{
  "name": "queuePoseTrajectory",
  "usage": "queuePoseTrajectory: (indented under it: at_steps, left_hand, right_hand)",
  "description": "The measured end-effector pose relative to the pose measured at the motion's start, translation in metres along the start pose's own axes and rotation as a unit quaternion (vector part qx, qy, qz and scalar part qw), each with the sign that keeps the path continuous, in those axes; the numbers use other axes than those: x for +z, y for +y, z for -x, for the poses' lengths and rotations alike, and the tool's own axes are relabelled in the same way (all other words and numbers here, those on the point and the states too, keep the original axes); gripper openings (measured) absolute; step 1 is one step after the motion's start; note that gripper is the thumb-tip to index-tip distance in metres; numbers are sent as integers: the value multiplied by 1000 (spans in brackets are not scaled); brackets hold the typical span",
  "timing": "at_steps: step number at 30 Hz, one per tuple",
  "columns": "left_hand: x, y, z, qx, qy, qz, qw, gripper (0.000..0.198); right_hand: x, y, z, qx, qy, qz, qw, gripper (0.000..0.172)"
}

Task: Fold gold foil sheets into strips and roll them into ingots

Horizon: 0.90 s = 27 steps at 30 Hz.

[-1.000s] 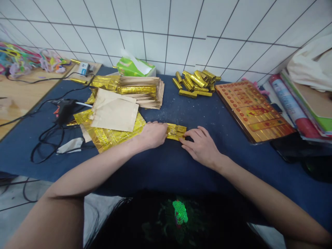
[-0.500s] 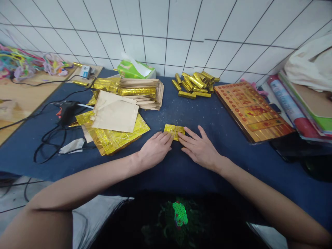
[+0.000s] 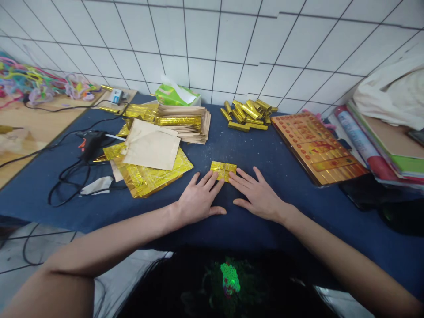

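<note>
1. At the middle of the worktop (image 3: pixel 251 152), well forward of its back edge, a small gold foil piece (image 3: pixel 224 169) lies flat, with what looks like a fold or seam across its centre.

2. Left hand (image 3: pixel 201 197): palm down, fingers spread, fingertips on the piece's near left part, thumb held out toward the right. Nothing is pinched.

3. Right hand (image 3: pixel 257 195): palm down, fingers fanned, fingertips at the piece's right edge. No pinch here either. How hard either hand presses cannot be told.

4. Toward the worktop's left edge lie gold foil sheets (image 3: pixel 142 182), partly covered by a beige paper sheet (image 3: pixel 150 143). Left of these is a black glue gun (image 3: pixel 94 145) with its cable (image 3: pixel 54 190) looped toward the front left corner. Near the back edge, right of centre, is a pile of gold tubes (image 3: pixel 250 111).

5. Risk, piece: in my judgement the thin foil could wrinkle or split along the fold if the hands pulled apart or pressed unevenly. With fingertips only at its margins, it could also skew.

6. Risk, cable: a sleeveless left forearm swung toward the left edge could snag the loop and drag the gun onto the sheets. Whether the gun is hot cannot be seen; if so, scorching could follow.

7. Risk, pile: the tubes are loosely heaped; a knock could set some rolling.
</note>
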<state>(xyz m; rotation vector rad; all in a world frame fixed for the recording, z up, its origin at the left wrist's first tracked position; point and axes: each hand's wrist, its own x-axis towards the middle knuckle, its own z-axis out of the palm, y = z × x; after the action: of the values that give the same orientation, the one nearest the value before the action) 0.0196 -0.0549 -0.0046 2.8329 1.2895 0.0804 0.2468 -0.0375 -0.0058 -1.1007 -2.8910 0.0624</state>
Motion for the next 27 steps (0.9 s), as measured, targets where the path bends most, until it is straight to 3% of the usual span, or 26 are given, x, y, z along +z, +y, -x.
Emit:
queuePoseTrajectory:
  at_steps: [7, 12, 16, 23, 27]
  left_hand:
    - [-1, 5, -1, -8, 2, -7, 1000, 73]
    - [-2, 4, 0, -3, 2, 2, 1000, 75]
    - [-1, 1, 2, 0, 5, 2, 1000, 77]
    - [-5, -9, -10, 23, 25, -2, 999, 34]
    - [-9, -12, -18, 38, 26, -9, 999, 23]
  right_hand:
    - [-4, -28, -3, -15, 31, 17, 999, 65]
    - [9, -21, 8, -2, 9, 27, 1000, 64]
    - [7, -16, 10, 18, 11, 24, 999, 57]
    - [1, -9, -12, 13, 116, -15, 993, 29]
    - [1, -4, -24, 9, 119, -5, 993, 25]
